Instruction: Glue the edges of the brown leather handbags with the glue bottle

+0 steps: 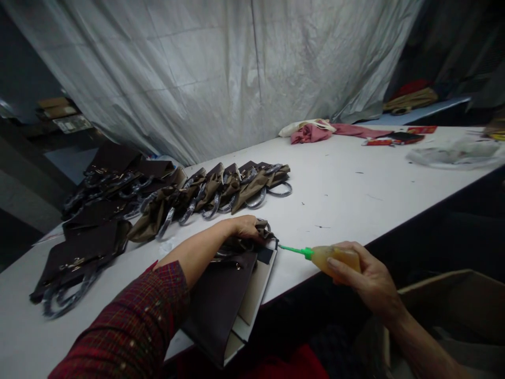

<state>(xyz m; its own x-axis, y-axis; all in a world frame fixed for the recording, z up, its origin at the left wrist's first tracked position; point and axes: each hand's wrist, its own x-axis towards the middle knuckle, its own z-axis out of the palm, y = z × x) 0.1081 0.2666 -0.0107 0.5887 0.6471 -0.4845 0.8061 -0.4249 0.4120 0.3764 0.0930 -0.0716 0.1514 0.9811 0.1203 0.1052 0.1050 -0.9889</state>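
A dark brown handbag [221, 295] lies at the table's front edge, its pale inner side facing right. My left hand [246, 227] is closed on gathered brown lining [262, 227] at the bag's far end; its fingertips are partly hidden. In my right hand [366, 273] is a squeeze glue bottle [335, 261] with amber contents and a long green nozzle [294, 249]. The nozzle points left, its tip close to the bag's upper right corner. Whether the tip touches the bag, I cannot tell.
Several brown handbags [205, 192] with plastic-wrapped handles line the table's left and middle. Pink cloth [311, 132] and a clear plastic bag [453, 153] lie at the back right. A cardboard box [453, 295] stands below at right. Grey sheeting [221, 68] hangs behind the table [335, 195].
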